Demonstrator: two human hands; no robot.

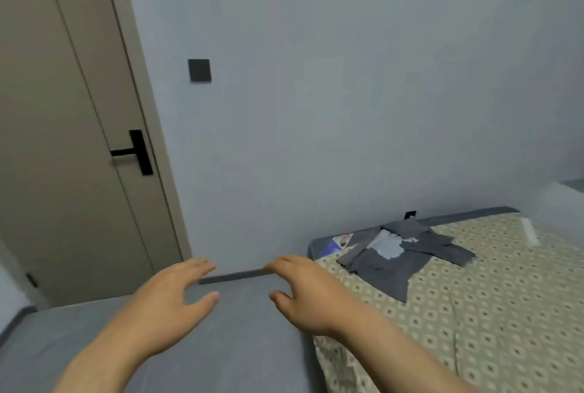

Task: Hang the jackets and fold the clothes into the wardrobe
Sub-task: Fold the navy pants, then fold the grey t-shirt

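The left hand (170, 294) and right hand (303, 291) are held wide-fingered and empty over the grey mattress (237, 345) at lower centre, the grey shirt (401, 253) is laid on the patterned sheet (489, 313) at right, and a beige door (63, 140) is seen upper left.

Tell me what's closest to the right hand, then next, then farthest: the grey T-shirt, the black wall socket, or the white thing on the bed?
1. grey T-shirt, on the patterned sheet, just right of the right hand
2. black wall socket, straight behind the T-shirt
3. white thing, far right on the sheet
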